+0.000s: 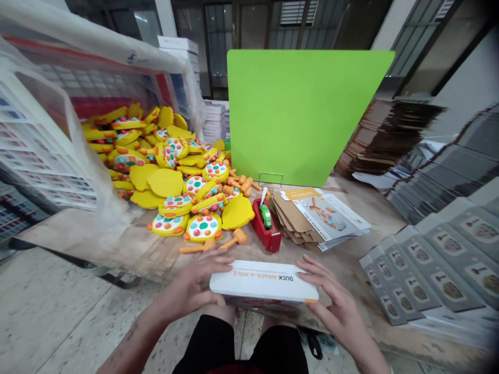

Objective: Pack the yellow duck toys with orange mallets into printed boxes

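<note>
A white cardboard box (264, 281) printed "DUCK WHACK-A-MOLE" lies between my two hands at the table's front edge, its lettering upside down to me. My left hand (197, 280) grips the box's left end, with fingers on top and thumb at the near side. At the right end, my right hand (331, 291) holds it the same way. Just beyond the box are two orange toy hammers (236, 238) and a red tape dispenser (266, 227) with a green roll. Yellow duck-shaped toys (203, 227) with coloured dots lie in a heap behind the hammers.
A tipped white crate (47, 135) wrapped in plastic stands at the left. Behind the dispenser rises a green board (300, 114). Brown cardboard pieces and printed flat boxes (331, 215) lie right of the dispenser. Stacks of grey printed cartons (432, 254) fill the right side.
</note>
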